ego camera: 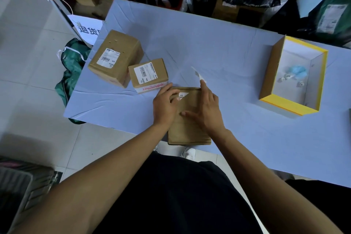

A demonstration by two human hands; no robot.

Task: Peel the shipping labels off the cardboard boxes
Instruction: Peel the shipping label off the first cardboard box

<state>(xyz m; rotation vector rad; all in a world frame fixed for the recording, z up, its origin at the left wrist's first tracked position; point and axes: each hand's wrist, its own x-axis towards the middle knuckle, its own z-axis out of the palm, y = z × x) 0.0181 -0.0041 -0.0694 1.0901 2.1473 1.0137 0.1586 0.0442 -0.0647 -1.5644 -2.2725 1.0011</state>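
A flat cardboard box (pixel 187 133) lies at the table's near edge. My left hand (pixel 165 104) presses on its top left part, fingers curled beside a torn remnant of white label (pixel 182 95). My right hand (pixel 206 108) rests its palm on the box while its raised fingers pinch a torn-off strip of label (pixel 198 74) lifted above the far edge. Two more cardboard boxes stand to the left: a large box (pixel 115 57) with a white label (pixel 108 57), and a small box (pixel 149 74) with its own label (pixel 145 72).
An open yellow-edged carton (pixel 273 74) with blue and white scraps inside sits at the right of the pale blue table (pixel 228 43). Dark plastic parcels and boxes pile up behind the table. A green bag (pixel 73 70) lies on the floor at the left.
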